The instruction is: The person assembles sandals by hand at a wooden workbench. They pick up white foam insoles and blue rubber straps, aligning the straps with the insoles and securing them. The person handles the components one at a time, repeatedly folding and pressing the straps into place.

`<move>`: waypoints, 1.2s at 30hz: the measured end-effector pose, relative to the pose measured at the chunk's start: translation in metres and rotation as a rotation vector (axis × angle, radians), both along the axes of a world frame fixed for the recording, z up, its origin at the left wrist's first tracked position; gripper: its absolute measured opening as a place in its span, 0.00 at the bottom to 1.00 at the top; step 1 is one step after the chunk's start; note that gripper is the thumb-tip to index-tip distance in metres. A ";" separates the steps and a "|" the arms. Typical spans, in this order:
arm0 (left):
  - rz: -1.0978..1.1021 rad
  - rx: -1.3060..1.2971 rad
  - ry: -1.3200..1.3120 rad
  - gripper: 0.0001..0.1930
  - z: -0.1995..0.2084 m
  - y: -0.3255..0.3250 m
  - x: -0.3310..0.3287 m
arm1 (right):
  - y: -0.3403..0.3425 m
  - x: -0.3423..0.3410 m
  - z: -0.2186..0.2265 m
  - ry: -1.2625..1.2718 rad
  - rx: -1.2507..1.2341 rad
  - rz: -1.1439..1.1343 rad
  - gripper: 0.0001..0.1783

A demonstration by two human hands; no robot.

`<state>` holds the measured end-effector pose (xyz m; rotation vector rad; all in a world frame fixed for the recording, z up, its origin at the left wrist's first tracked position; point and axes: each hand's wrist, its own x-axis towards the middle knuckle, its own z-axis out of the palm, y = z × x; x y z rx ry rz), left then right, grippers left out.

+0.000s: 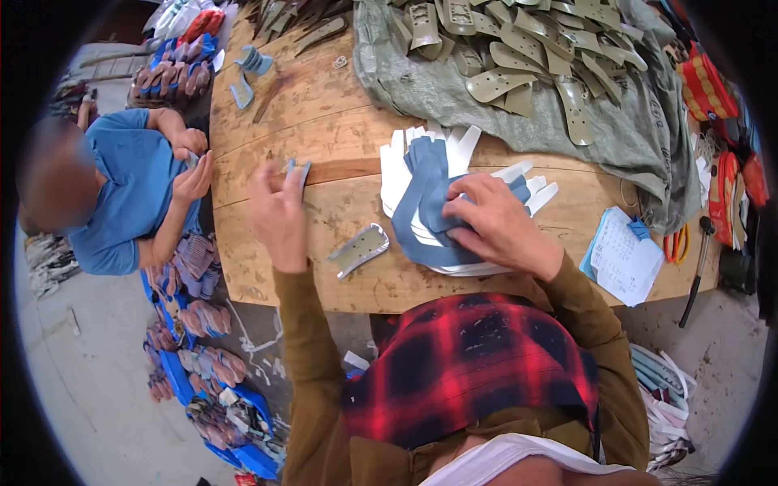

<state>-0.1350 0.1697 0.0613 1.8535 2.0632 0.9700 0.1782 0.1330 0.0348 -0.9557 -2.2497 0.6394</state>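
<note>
My right hand [506, 223] bends over a pile of curved strips, with its thumb and fingers closed on a blue strip [417, 223]. Beneath and around the blue strips, white strips [395, 174] fan out with their ends pointing several ways. My left hand [279, 215] is above the table to the left, blurred, its fingers apart. Close to its fingertips is a small blue-grey piece [300, 174]; I see no grip on it. Between my hands, a curved olive plate with small holes and a pale edging [359, 251] lies on the wood.
Many olive perforated plates [527, 61] lie heaped on a grey-green woven sheet [389, 77] at the far right of the wooden table [275, 134]. A written sheet [624, 263] rests near the right edge. At left, a person in a blue shirt [134, 170] works beside bundled pieces [211, 364].
</note>
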 end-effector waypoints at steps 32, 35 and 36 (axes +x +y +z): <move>-0.327 -0.545 -1.806 0.18 0.017 -0.018 0.144 | 0.078 0.162 -0.050 -0.113 -0.136 -0.845 0.17; -0.333 -0.576 -1.925 0.17 0.012 -0.017 0.148 | 0.062 0.169 -0.060 0.200 -0.330 -0.932 0.14; -0.340 -0.593 -1.984 0.17 0.008 -0.018 0.151 | 0.053 0.174 -0.058 0.313 -0.412 -0.978 0.14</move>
